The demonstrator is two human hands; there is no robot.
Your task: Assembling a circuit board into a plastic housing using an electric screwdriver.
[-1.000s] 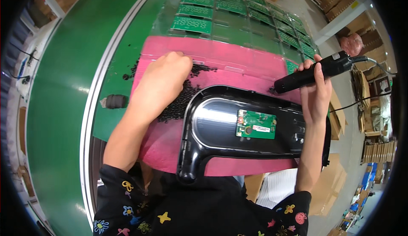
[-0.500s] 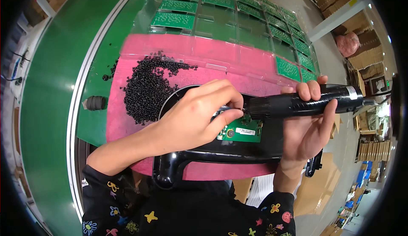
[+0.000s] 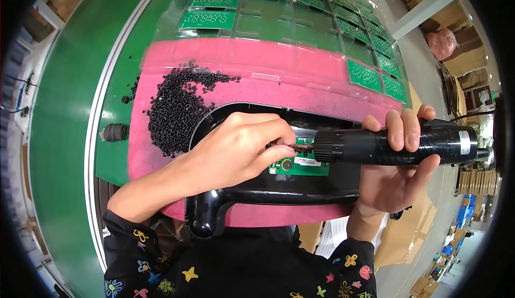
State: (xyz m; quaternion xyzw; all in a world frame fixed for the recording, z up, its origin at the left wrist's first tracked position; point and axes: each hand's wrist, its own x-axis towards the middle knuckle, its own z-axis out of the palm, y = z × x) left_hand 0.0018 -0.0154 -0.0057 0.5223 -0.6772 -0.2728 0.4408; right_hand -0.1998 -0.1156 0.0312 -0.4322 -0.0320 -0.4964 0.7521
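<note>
My right hand (image 3: 387,182) is wrapped round a black electric screwdriver (image 3: 365,146), held level with its ribbed nose pointing left. Close to that nose, my left hand (image 3: 241,142) pinches several small dark screws (image 3: 302,149) between thumb and forefinger. Below both lies a green circuit board (image 3: 295,170) with a white label, inside a black plastic housing (image 3: 263,192). The screwdriver's bit is hidden among the screws and fingertips. Part of the board is covered by my left fingers.
A heap of small black screws (image 3: 177,118) lies on the pink mat (image 3: 300,90), left of the housing. Beyond it, a clear plastic tray (image 3: 263,76) holds several green boards (image 3: 206,19). A dark grey roll (image 3: 113,132) sits on the green table (image 3: 110,161).
The screwdriver has shifted slightly right and down, its nose lower over the board. My left fingers have drawn back a little left, and the pinched screws now show.
</note>
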